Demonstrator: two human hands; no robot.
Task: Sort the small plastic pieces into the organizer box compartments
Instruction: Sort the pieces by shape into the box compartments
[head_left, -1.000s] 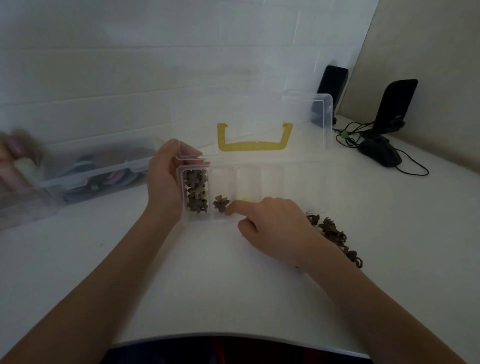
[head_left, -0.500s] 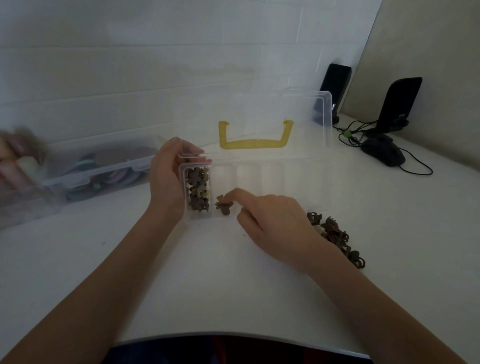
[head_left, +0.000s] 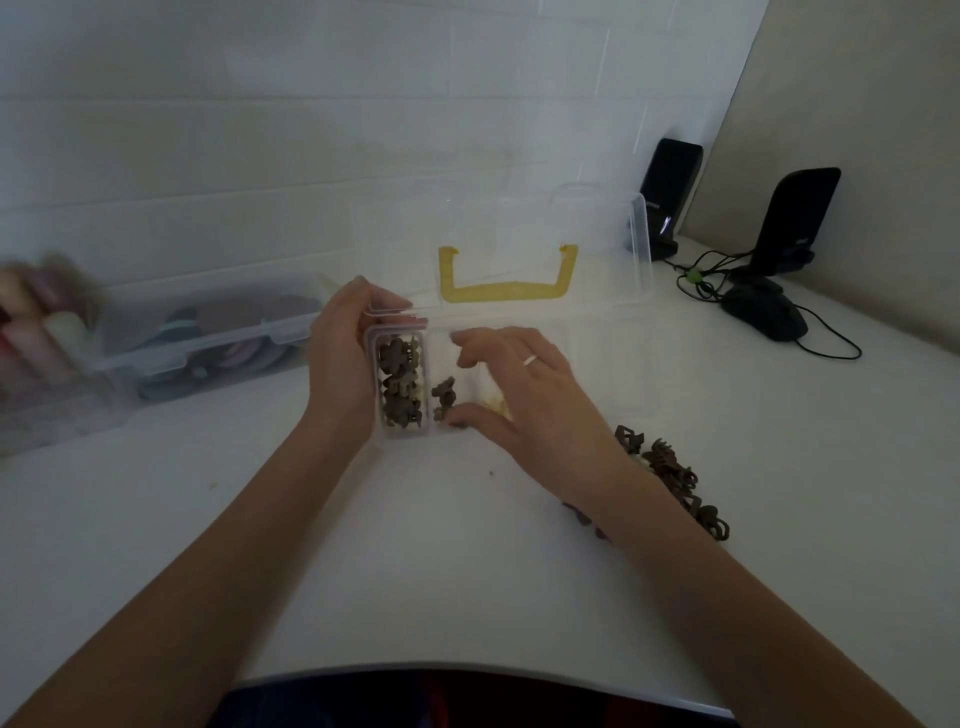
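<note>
Head view: the clear organizer box, lid raised, is gripped at its left end by the left hand, fingers curled over the rim. The right hand is spread open over the box's middle, holding nothing, thumb just beside brown pieces in the second compartment. Loose brown pieces are heaped on the white surface, right of that wrist.

It looked like a home desk or office corner. A white table met a white tiled wall, and at its far right corner stood two black speakers and a corded mouse.
</note>
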